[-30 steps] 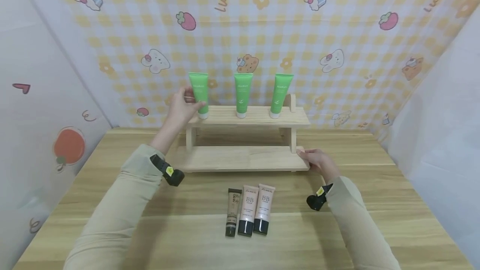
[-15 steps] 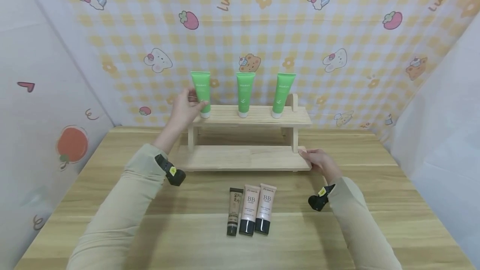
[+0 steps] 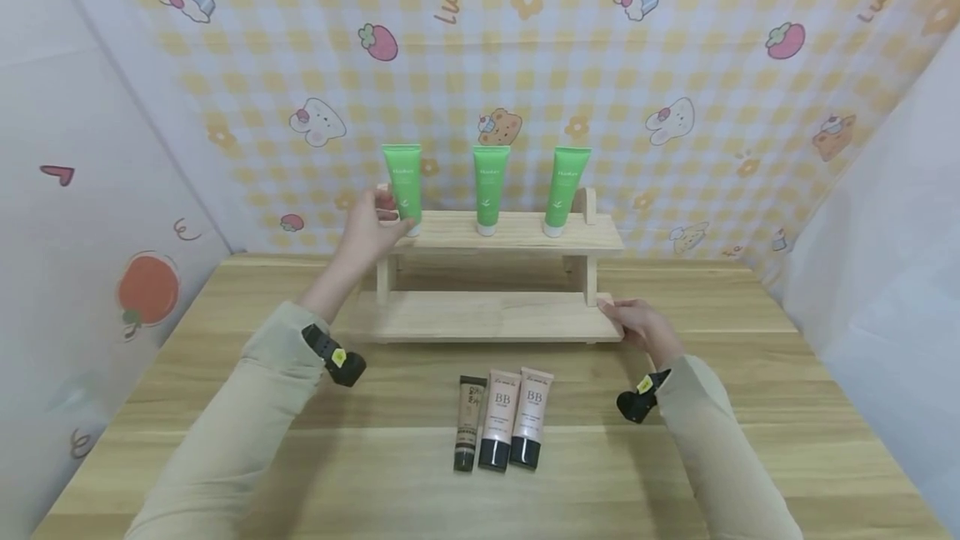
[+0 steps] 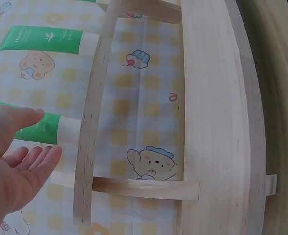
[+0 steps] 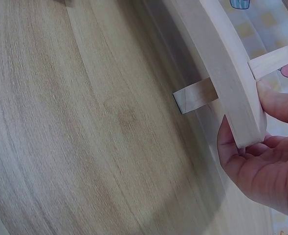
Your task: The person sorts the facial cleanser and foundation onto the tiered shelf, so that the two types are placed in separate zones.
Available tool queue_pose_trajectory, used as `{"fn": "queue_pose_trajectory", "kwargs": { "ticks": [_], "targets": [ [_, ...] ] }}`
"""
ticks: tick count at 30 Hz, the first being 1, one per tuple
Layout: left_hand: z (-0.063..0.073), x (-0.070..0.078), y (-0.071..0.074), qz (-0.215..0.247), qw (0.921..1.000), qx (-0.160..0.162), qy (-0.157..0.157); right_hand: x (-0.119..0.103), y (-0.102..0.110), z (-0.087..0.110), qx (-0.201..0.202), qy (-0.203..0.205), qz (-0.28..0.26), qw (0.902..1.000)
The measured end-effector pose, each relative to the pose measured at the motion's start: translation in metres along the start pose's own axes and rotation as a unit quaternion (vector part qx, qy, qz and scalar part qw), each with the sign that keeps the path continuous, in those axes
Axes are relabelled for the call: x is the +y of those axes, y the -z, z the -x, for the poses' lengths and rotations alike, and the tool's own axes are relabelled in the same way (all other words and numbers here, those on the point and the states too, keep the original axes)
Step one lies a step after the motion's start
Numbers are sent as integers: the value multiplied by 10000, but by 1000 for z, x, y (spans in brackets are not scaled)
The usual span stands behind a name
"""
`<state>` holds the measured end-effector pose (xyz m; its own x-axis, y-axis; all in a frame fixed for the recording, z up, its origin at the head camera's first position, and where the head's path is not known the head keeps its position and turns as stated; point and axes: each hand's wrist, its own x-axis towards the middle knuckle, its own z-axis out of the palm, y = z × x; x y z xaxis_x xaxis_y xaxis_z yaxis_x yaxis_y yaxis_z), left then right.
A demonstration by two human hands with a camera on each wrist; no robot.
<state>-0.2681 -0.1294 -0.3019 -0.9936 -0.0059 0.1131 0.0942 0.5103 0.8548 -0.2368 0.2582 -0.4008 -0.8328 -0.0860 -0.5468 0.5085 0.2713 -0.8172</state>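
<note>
Three green squeeze tubes stand caps down on the upper board of a small two-tier wooden shelf (image 3: 480, 317). My left hand (image 3: 367, 227) is at the left green tube (image 3: 406, 182), its thumb overlapping the lower part in front. In the left wrist view its fingers (image 4: 46, 159) are fairly straight and spread from the thumb, below that tube (image 4: 46, 128). The middle tube (image 3: 490, 188) and right tube (image 3: 566, 188) stand apart from the hands. My right hand (image 3: 641, 325) grips the lower board's right end, thumb above and fingers (image 5: 227, 147) underneath.
On the table (image 3: 360, 473) before the shelf lie two pink BB cream tubes (image 3: 498, 419) with black caps, side by side. A slimmer brown tube (image 3: 468, 423) lies just left of them. A checked cloth (image 3: 480, 48) hangs behind the shelf.
My left hand has slid slightly down along the left green tube and its fingers have loosened from it. The tubes keep their places, and my right hand stays on the board.
</note>
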Motion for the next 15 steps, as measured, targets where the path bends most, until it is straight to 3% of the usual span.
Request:
{"fn": "queue_pose_trajectory", "kwargs": {
  "ticks": [4,10,15],
  "targets": [
    [6,-2,2,112,9999,-54,89,0,1,0,-4,50,100,9999],
    [17,-4,5,61,9997,-215,-66,0,3,0,-38,39,105,9999],
    [24,-6,6,-257,9981,-566,-5,0,3,0,-11,-8,173,9998]
  ]
}}
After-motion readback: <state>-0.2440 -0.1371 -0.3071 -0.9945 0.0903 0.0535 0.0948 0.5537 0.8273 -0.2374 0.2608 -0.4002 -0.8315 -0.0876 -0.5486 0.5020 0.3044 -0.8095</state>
